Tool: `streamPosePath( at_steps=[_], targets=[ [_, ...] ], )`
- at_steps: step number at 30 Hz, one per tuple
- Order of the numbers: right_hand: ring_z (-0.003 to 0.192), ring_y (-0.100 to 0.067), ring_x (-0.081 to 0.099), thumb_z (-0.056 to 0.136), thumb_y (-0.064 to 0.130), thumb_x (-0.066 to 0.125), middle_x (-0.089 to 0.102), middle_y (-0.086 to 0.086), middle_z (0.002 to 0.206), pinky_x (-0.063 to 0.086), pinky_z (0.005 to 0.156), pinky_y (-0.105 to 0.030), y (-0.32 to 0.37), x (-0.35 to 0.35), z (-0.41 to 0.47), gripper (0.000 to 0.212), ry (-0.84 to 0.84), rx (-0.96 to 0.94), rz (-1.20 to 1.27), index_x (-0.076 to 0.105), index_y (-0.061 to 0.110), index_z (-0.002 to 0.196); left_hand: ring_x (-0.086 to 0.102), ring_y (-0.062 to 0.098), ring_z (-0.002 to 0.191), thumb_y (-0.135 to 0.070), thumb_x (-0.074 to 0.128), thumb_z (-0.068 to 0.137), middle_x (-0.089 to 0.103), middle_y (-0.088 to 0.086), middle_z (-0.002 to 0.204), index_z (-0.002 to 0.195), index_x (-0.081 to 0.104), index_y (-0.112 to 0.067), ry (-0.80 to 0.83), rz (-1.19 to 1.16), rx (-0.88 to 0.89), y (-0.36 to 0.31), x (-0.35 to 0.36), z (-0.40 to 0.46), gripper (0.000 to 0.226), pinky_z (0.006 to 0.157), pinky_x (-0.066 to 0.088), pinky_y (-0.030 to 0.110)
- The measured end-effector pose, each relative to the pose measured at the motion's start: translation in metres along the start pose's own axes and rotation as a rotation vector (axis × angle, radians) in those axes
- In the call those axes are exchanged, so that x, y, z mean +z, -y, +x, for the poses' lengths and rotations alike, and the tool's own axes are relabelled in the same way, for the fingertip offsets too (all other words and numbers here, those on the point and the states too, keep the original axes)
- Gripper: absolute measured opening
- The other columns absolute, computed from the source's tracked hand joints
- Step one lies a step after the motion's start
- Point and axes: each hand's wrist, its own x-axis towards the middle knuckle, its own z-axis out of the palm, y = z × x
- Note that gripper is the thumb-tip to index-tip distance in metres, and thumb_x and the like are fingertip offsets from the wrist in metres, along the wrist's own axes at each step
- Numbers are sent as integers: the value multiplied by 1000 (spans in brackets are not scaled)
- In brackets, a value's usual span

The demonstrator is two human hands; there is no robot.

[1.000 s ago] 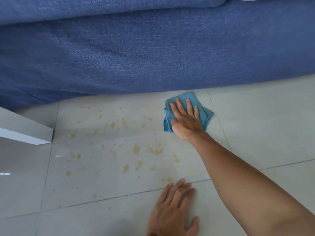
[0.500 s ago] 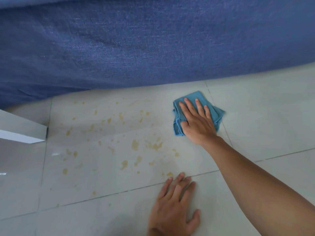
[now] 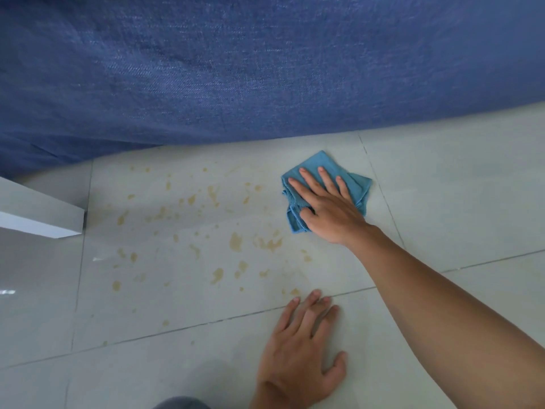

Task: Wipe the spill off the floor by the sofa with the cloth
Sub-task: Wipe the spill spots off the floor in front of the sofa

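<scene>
A folded blue cloth (image 3: 318, 165) lies flat on the pale tiled floor (image 3: 457, 202) just in front of the blue sofa (image 3: 265, 69). My right hand (image 3: 327, 206) presses down on it with fingers spread, thumb curled at the cloth's near edge. Yellowish-brown spill spots (image 3: 236, 242) are scattered over the tile left of the cloth, reaching from the sofa's base down to the grout line. My left hand (image 3: 300, 355) rests palm-down on the floor nearer to me, fingers apart, holding nothing; its fingertips touch the grout line.
A white furniture corner (image 3: 44, 214) juts in from the left edge above the floor. The sofa fills the whole upper half of the view. A bit of dark fabric (image 3: 182, 404) shows at the bottom edge.
The view has shifted slightly down and closer. My right hand and the cloth sit a little further right relative to the spots; my left hand stays planted.
</scene>
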Motion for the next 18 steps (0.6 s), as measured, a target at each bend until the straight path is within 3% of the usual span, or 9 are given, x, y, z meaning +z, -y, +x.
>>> streamPosePath(
  at_steps=[18],
  targets=[
    [154,-17,-21,100,38,24,-18,14,167,-12,124,-46,-28,12,-64,68,-49,259,26,-8,38,160,36,13,146,-55,62,78,55,-5,144,137,59,-20,-23,34,13,-2,-3,0,69,116,27,39]
  ],
)
